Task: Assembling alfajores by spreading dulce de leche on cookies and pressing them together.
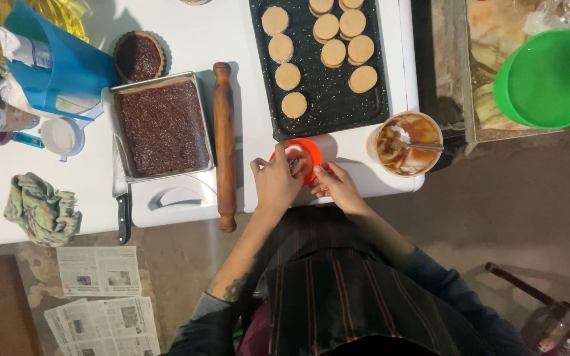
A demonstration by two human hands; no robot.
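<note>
Head view, frame centre: both hands' fingers (pixel 284 173) pinch something small, seemingly crumbly, over an orange lid (pixel 306 155); gentle edge grip suits.

A rolling pin (pixel 224 142) lies between brownie pan (pixel 161 126) and cookie tray (pixel 324 72).

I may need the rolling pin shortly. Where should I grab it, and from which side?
Probably the near handle of the rolling pin, coming from the table's front edge. The pin lies lengthwise, that end poking past the edge, so fingers can wrap it. The brownie pan crowds its left side; the left hand is to its right.
</note>
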